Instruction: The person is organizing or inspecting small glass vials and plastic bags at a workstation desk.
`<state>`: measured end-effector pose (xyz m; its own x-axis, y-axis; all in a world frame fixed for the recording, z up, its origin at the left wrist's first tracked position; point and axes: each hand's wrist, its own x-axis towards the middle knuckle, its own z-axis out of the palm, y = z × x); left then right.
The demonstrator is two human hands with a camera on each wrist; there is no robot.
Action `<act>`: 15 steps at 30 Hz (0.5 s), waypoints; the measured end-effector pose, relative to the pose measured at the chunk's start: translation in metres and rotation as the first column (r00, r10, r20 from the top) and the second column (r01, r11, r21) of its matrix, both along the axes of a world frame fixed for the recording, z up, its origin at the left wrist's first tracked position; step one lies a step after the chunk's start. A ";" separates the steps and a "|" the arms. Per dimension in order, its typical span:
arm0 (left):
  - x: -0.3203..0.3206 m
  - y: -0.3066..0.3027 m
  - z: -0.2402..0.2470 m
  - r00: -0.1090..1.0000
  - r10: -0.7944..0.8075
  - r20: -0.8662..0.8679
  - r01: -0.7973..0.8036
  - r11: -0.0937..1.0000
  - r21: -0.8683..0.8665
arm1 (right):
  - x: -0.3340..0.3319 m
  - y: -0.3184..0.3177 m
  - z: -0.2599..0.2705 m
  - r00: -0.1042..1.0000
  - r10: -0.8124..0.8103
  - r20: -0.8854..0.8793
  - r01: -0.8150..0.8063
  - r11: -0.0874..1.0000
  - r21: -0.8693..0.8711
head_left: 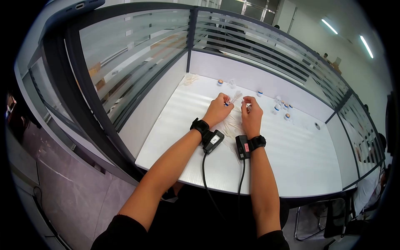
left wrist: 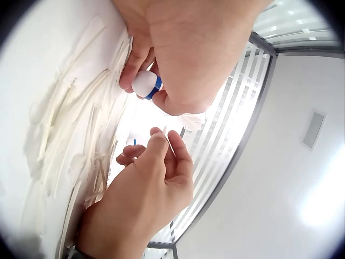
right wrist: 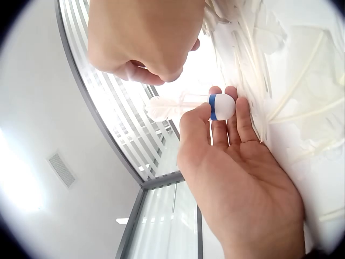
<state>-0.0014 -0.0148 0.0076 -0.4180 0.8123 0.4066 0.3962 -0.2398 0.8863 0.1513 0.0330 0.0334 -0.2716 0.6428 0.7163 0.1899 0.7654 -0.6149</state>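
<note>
White-tipped and blue-banded, a shuttlecock (right wrist: 222,107) is gripped between the thumb and curled fingers of the left hand (head_left: 218,111), above the desk (head_left: 300,154), nearer its far edge than its near edge. In the right wrist view, pale feathers (right wrist: 166,108) are seen standing out from the band, pointed away from the rounded tip. The right hand (head_left: 252,118) is held just beside, apart from the left, with its fingers bent; a thin white piece (left wrist: 165,131) is pinched at its fingertips, too little being shown for identification. Loose feathers (head_left: 231,126) are found strewn on the desk beneath and between the hands, and a further heap (head_left: 191,79) is noted at the far left corner. One cork (head_left: 220,82) is located near that corner, another (head_left: 259,93) is placed by the far edge, and a cluster of corks (head_left: 287,117) is recorded farther right. A small round object (head_left: 317,126) is sited near the far right corner. Both far and left edges are bounded by a partition (head_left: 258,79).
</note>
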 end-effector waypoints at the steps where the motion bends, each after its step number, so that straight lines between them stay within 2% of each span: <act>1: 0.000 0.000 0.000 1.000 0.002 -0.001 -0.002 1.000 0.002 | 0.000 0.000 -0.001 1.000 0.001 -0.002 -0.001 1.000 -0.003; 4: -0.002 0.000 0.000 0.999 -0.012 -0.046 0.010 0.999 -0.033 | -0.001 0.002 -0.001 1.000 0.000 0.004 0.000 1.000 0.000; 10: 0.000 -0.002 0.002 1.000 -0.012 0.007 0.012 0.999 -0.032 | 0.000 0.001 0.000 1.000 -0.002 0.006 0.002 1.000 -0.012; 15: -0.002 0.001 0.000 1.000 -0.009 -0.027 0.008 0.999 -0.038 | -0.001 0.002 -0.001 1.000 0.001 -0.002 -0.001 1.000 0.007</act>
<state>-0.0035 -0.0139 0.0077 -0.4002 0.8310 0.3865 0.4185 -0.2095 0.8837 0.1507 0.0346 0.0319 -0.2711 0.6376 0.7210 0.1881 0.7698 -0.6100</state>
